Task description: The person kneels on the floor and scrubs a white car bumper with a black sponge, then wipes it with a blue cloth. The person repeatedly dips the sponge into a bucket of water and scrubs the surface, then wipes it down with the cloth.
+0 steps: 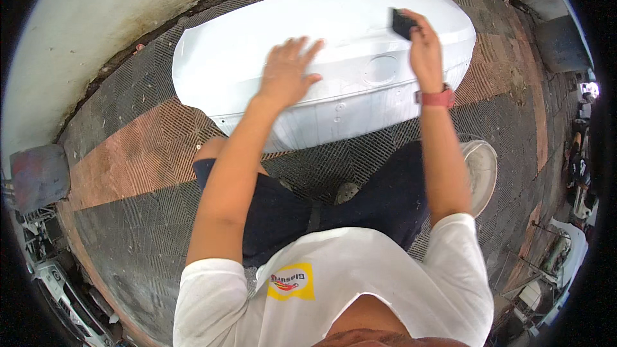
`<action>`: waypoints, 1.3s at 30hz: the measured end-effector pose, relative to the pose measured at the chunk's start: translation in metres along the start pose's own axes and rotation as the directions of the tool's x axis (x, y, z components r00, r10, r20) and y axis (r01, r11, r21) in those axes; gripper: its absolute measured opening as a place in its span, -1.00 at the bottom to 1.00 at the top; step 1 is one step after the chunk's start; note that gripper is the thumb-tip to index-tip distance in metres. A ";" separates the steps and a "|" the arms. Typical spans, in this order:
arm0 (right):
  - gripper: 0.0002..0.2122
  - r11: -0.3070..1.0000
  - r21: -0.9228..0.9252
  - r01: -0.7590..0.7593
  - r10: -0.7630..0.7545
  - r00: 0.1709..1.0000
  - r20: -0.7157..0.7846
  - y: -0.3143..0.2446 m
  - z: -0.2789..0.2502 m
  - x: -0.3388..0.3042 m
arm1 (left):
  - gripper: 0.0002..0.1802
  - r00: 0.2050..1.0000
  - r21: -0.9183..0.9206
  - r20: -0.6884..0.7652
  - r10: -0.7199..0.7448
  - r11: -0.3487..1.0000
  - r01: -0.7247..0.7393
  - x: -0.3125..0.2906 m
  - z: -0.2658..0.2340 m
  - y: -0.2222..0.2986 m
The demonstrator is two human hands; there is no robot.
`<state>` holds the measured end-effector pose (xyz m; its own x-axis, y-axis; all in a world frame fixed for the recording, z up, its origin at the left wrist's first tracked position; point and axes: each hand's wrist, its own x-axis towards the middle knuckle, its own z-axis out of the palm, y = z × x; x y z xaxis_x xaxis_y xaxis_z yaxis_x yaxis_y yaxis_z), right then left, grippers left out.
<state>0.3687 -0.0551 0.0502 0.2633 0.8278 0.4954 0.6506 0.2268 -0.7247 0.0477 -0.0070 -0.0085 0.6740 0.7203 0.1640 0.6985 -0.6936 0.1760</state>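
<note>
On the floor (141, 225) lay the white panel (357, 32), streaked down its near face; the work seemed under way, though how much was done or left could not be told. The left hand (286, 74) was over its left half, grip spread, while the right hand (425, 51) pinched a block (402, 24) at the far right, contact unclear.

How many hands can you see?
2: the left hand, spread over the white panel, and the right hand, farther right, holding a black block.
</note>
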 end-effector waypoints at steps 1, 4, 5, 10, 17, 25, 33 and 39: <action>-0.61 0.979 -0.197 -0.047 0.051 0.999 0.015 0.021 -0.016 0.002 | -0.08 0.987 -0.008 0.093 -0.134 0.991 0.135 -0.006 -0.009 -0.026; -0.65 0.769 -0.627 0.125 0.032 0.972 0.234 0.075 -0.026 0.020 | 0.32 0.885 0.019 0.213 -0.415 0.907 0.421 -0.039 -0.029 -0.090; -0.66 0.633 -0.758 0.159 0.189 0.917 0.350 0.077 -0.015 0.018 | 0.39 0.843 0.039 0.246 -0.479 0.874 0.485 -0.047 -0.030 -0.101; -0.44 0.670 -0.411 0.618 0.051 0.515 0.856 -0.026 0.163 0.005 | 0.57 0.819 0.060 0.289 -0.496 0.863 0.501 -0.051 -0.028 -0.105; -0.34 0.920 -0.128 0.371 -0.063 0.461 0.885 0.004 0.184 0.026 | 0.70 0.692 0.016 0.407 -0.597 0.762 0.647 -0.043 -0.047 -0.089; -0.21 0.192 -0.975 -0.115 0.792 0.604 0.085 0.206 -0.019 0.117 | 0.53 0.712 -0.035 0.397 -0.579 0.766 0.642 -0.048 -0.042 -0.084; -0.22 0.801 -0.592 0.088 0.458 0.548 0.700 0.052 0.389 0.119 | 0.66 0.729 -0.108 0.385 -0.566 0.757 0.645 -0.053 -0.043 -0.090; -0.34 0.970 0.040 0.241 -0.091 0.200 0.976 -0.062 0.457 0.058 | 0.75 0.746 -0.052 0.408 -0.527 0.802 0.595 -0.056 -0.042 -0.086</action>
<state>0.0184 0.2129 -0.0953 -0.7011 0.6458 -0.3023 0.6655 0.4404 -0.6026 -0.0607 0.0128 0.0082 0.2325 0.9009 -0.3665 0.9488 -0.1273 0.2891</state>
